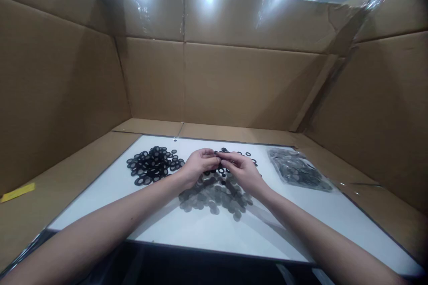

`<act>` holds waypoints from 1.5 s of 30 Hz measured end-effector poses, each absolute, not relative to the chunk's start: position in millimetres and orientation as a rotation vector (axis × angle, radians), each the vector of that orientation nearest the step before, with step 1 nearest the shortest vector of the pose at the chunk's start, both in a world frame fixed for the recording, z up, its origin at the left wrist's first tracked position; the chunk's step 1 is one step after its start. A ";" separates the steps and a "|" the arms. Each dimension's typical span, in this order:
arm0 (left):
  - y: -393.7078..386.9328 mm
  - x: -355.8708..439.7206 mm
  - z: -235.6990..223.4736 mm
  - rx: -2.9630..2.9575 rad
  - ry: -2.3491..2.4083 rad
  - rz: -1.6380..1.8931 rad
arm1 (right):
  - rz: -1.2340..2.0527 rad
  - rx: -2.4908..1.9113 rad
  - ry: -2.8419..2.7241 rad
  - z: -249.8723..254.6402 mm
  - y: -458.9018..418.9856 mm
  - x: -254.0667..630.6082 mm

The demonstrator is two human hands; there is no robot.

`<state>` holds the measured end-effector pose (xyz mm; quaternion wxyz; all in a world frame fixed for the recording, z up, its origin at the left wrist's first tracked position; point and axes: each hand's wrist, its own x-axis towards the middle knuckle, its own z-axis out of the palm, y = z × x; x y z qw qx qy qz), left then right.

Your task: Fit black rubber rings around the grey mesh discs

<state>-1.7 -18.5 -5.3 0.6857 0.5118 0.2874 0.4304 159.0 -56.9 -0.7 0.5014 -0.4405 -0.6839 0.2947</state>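
My left hand [199, 164] and my right hand [243, 169] meet over the middle of the white board, fingers pinched together. Between the fingertips is a small dark piece that looks like a black ring, mostly covered by the fingers. Loose black rings [248, 154] lie behind and beneath my hands. Closer to me, grey translucent discs [214, 205] are spread in a loose heap. To the left of my left hand is a pile of black rings with grey centres [152, 162].
A clear plastic bag [297, 169] full of grey discs lies at the right of the white board [187, 231]. Tall cardboard walls [247, 84] enclose the back and both sides. Yellow tape [17, 192] is stuck on the cardboard at far left.
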 end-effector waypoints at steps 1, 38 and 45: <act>-18.3 -1.5 -5.7 1.154 0.636 0.984 | 0.768 -1.048 -1.616 -1.6 -56.6 158.2; -11.7 -3.6 -10.6 1.234 0.620 1.053 | 0.979 -0.994 -1.346 -8.4 -55.7 153.8; -11.1 0.7 -13.7 1.171 0.645 1.092 | 0.896 -1.017 -1.393 -2.3 -59.6 152.6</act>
